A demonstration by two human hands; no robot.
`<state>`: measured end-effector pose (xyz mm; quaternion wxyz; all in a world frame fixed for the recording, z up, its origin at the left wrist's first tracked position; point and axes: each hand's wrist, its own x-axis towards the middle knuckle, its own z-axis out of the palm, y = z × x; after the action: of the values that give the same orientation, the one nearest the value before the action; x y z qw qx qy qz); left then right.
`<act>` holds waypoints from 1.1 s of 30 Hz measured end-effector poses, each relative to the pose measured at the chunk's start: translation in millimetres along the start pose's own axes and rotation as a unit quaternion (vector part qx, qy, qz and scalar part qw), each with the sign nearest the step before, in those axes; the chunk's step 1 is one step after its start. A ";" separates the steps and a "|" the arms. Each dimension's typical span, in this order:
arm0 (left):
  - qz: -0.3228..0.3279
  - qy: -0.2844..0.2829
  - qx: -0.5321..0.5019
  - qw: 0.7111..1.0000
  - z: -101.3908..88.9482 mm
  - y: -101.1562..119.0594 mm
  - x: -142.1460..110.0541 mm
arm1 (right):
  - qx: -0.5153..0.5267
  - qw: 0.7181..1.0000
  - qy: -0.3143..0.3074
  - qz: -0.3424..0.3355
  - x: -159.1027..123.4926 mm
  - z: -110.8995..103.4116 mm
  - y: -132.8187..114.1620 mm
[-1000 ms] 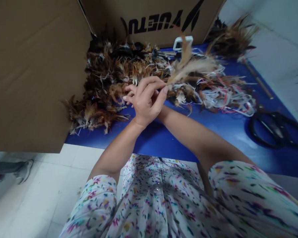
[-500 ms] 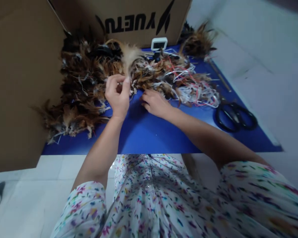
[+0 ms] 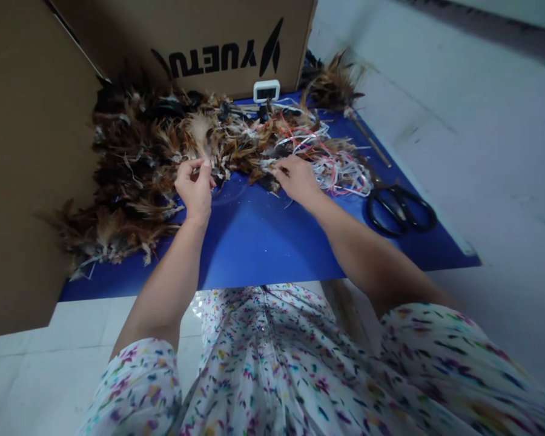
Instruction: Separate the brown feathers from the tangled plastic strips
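Note:
A pale, fluffy feather (image 3: pixel 200 130) stands up from my left hand (image 3: pixel 194 191), pinched at its base between thumb and fingers. To the right, my right hand (image 3: pixel 300 178) reaches the front edge of the feather pile (image 3: pixel 163 130); its fingertips are drawn together on feathers there. Just under those fingertips, a dark feather (image 3: pixel 269 183) lies on the blue tabletop (image 3: pixel 254 242). Brown and black feathers, many in tied bunches, make up the pile behind both hands.
Black-handled scissors (image 3: pixel 399 209) lie at the right, beside tangled white and red strings (image 3: pixel 340 172). A small white display device (image 3: pixel 266 91) stands against a cardboard box (image 3: pixel 227 30). Another cardboard panel (image 3: pixel 22 169) borders the left. A thin stick (image 3: pixel 372 142) points from a feather bunch (image 3: pixel 333 85).
My hands were crossed close together and have come apart. My left hand keeps hold of the pale feather; my right hand has gone right to the pile's edge. The camera view has shifted.

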<state>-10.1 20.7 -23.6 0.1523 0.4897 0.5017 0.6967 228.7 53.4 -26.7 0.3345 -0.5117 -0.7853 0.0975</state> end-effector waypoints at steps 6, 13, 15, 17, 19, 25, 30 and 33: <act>-0.055 0.017 -0.001 0.998 2.8 2.0 -3.4 | 0.243 0.963 0.056 0.101 9.0 -14.8 7.7; -0.063 0.013 -0.001 0.998 4.2 5.6 -6.0 | 0.424 0.886 0.029 0.185 12.5 -18.9 11.0; -0.063 0.014 -0.005 0.998 5.1 6.9 -6.2 | 0.436 0.879 0.024 0.189 13.8 -18.9 10.3; -0.064 0.014 -0.010 0.998 6.1 7.9 -6.3 | 0.438 0.879 0.018 0.187 14.7 -19.0 9.8; -0.066 0.006 -0.013 0.998 6.8 8.7 -6.3 | 0.434 0.882 0.008 0.184 14.4 -19.9 8.4; -0.054 -0.012 -0.015 0.998 5.9 7.4 -7.2 | 0.421 0.897 -0.073 0.117 3.7 -32.0 -10.9; -0.046 -0.025 -0.012 0.999 4.8 1.6 -6.8 | 0.381 0.916 -0.107 0.071 -0.5 -40.3 -21.7; -0.038 -0.034 -0.020 0.999 4.7 0.1 -6.2 | 0.297 0.953 -0.045 0.045 3.2 -41.4 -12.0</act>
<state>-3.2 18.8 -26.7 0.2052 0.4906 0.5004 0.6833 244.9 42.8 12.0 0.4306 -0.4192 -0.7112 0.3647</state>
